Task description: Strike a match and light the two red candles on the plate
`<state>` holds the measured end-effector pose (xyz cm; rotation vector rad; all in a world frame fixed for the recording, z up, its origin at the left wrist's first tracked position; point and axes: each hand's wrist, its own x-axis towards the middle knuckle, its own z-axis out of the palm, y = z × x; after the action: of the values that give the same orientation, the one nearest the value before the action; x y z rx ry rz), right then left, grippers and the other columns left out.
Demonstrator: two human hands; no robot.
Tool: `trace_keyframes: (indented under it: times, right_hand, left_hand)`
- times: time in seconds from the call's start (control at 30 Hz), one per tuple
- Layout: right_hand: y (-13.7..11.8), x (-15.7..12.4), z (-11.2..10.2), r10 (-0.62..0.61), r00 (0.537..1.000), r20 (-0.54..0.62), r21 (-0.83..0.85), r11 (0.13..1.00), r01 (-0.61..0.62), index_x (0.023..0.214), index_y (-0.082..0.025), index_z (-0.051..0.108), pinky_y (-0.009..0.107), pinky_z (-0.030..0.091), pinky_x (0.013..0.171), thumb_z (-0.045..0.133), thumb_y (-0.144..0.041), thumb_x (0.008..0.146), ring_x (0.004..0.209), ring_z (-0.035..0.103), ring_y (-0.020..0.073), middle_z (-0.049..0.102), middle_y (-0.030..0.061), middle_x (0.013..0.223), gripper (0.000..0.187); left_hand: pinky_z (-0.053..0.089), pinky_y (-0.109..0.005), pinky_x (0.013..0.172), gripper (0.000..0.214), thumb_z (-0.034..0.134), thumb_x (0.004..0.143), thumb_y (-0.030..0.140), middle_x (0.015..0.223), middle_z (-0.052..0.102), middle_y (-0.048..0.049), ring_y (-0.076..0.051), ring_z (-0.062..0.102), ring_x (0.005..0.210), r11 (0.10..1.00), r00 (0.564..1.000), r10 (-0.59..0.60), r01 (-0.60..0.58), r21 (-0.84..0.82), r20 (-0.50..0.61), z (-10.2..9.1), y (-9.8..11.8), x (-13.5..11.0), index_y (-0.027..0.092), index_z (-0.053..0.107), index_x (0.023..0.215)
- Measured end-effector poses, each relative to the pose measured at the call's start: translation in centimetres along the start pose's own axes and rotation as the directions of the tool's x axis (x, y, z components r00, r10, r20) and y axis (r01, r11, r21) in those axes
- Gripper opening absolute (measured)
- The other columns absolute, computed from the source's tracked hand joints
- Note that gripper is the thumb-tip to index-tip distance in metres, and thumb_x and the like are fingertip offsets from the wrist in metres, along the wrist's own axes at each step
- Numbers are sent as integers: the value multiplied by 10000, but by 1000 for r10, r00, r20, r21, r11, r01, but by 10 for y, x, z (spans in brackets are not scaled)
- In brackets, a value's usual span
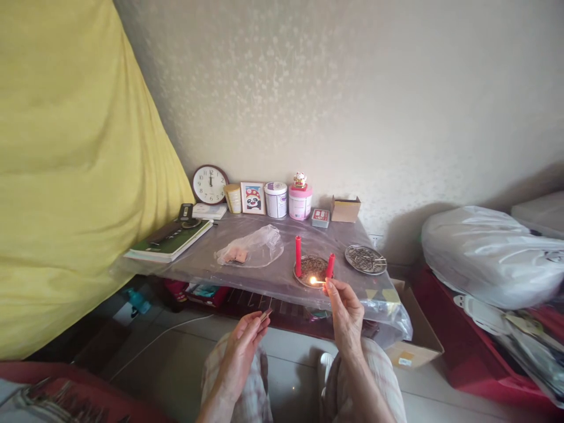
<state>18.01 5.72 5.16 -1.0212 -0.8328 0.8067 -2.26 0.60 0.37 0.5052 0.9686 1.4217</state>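
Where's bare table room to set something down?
Between book and bag; also between pink tin and candles. Crowded: the back row from clock to carton, and around the candles, where the right hand holds a burning match.

A person's right hand pinches a lit match, its flame showing between two red candles on a round plate, while the left hand grips a small box in front of a plastic-covered table. A second plate sits to the candles' right, a crumpled clear bag to their left. A clock, a framed panda picture and two canisters line the wall.
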Motion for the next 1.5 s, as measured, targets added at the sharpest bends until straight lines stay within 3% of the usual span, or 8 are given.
trace_keyframes:
  times: [0.37, 0.67, 0.83, 1.03, 1.5]
  right_hand:
    - [-9, 9, 0, 20, 1000, 22, 58, 998, -21, 757, -222, 729, 273, 462, 727, 857, -436, 651, 710, 583, 140, 690, -18, 725, 272]
    - [-14, 21, 4, 1, 997, 72, 59, 998, -5, 739, -219, 720, 281, 469, 734, 878, -423, 626, 725, 593, 148, 704, -7, 760, 282]
    - [-15, 30, 9, -39, 996, 79, 32, 999, 36, 736, -213, 727, 265, 462, 684, 871, -431, 629, 691, 576, 138, 695, -5, 735, 282]
    - [-13, 40, 19, -57, 994, 91, 42, 998, 54, 741, -210, 720, 255, 462, 639, 857, -445, 642, 645, 566, 125, 681, -7, 715, 290]
    - [-20, 56, 41, -112, 990, 84, -31, 993, 115, 762, -202, 686, 240, 450, 532, 805, -473, 676, 600, 567, 139, 676, 3, 705, 309]
  left_hand:
    - [404, -444, 1035, 196, 709, 799, 295, 1026, 725, -85, -273, 629, 1041, 999, 999, -39, 39, 28, 26, -15, -12, 10, 197, 705, 969]
    - [431, -446, 966, 235, 753, 754, 308, 1021, 768, -118, -282, 659, 990, 993, 985, -114, 113, 15, 126, -25, -19, 19, 171, 729, 944]
    - [450, -415, 916, 351, 846, 655, 370, 1050, 792, -142, -270, 677, 953, 981, 960, -187, 195, -18, 209, -35, -25, 23, 165, 755, 924]
    - [452, -368, 906, 302, 810, 718, 366, 1064, 802, -113, -224, 691, 952, 960, 920, -236, 270, -71, 312, -43, -32, 25, 199, 757, 964]
    - [453, -383, 908, 252, 758, 769, 318, 1097, 792, -122, -241, 688, 978, 950, 915, -225, 283, -134, 334, -54, -43, 29, 196, 763, 989]
